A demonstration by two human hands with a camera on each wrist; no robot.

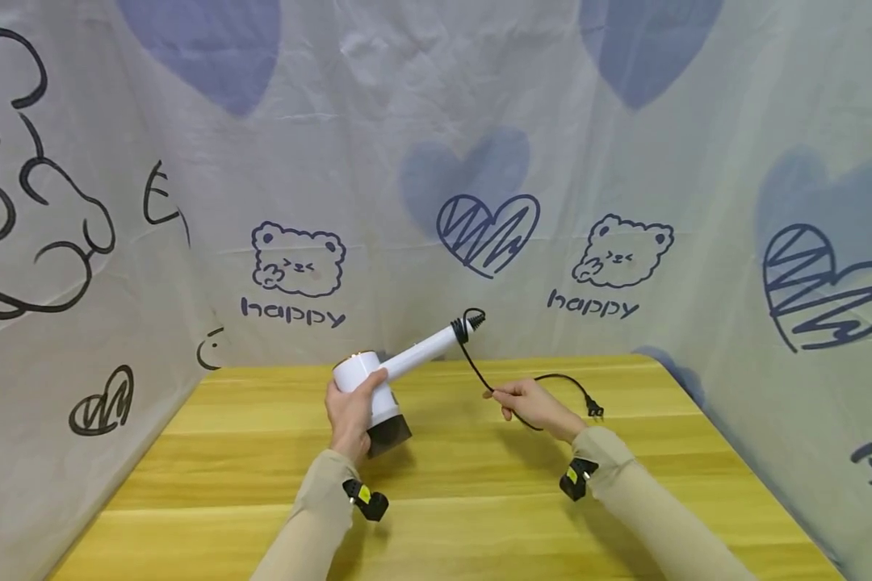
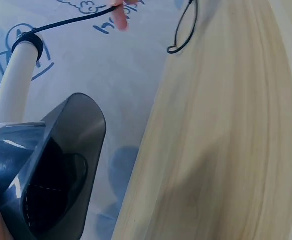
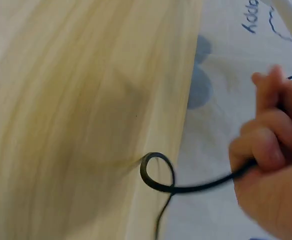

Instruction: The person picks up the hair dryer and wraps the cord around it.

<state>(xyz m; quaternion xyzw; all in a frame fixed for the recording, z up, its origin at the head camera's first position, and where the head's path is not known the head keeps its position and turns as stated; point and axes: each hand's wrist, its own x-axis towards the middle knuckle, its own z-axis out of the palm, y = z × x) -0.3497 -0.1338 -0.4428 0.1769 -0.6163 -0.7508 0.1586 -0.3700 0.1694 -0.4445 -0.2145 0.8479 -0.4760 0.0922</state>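
A white hair dryer [image 1: 420, 353] is held off the table by my left hand [image 1: 347, 413], whose fingers grip its barrel. Its dark flat nozzle [image 1: 388, 436] points down toward the table; the left wrist view looks into the nozzle opening [image 2: 61, 175]. The handle slants up to the right, and several turns of black cord [image 1: 459, 329] circle its end. From there the cord runs down to my right hand [image 1: 534, 405], which pinches it. Past those fingers the cord curls in a loop [image 3: 201, 188], and the two-pin plug [image 1: 594, 408] hangs at its free end.
A wood-grain table [image 1: 465, 516] lies beneath both hands. White cloth [image 1: 385, 97] printed with hearts and bears stands behind it and along both sides. Each wrist carries a small black camera [image 1: 366, 500].
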